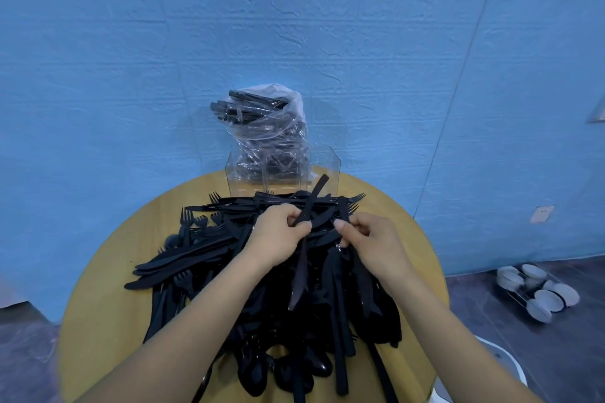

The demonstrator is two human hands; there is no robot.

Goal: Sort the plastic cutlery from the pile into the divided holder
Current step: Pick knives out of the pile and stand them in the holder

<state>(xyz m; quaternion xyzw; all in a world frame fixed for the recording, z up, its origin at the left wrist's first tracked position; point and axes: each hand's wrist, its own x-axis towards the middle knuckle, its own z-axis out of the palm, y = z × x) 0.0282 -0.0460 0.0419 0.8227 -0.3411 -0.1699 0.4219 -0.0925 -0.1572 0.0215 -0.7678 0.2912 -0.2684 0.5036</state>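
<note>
Backing round wooden table [98, 304], blue wall [131, 59]

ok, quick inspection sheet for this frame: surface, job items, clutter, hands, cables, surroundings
Surface: round yellow wooden table, mostly covered by cutlery.
Job's things: cutlery pile of black plastic forks, knives and spoons, tangled; clear divided holder at the far edge, apparently nothing sorted in yet.
Clutter: clear plastic bag of more black cutlery, standing behind or in the holder; cannot tell which.
Grippers: left hand holds a black knife above the pile; right hand pinches other pieces beside it.
Cables: nothing seen.
Surroundings: blue textured wall; wire rack of bowls on the dark floor at right; white object by the table's right edge.
</note>
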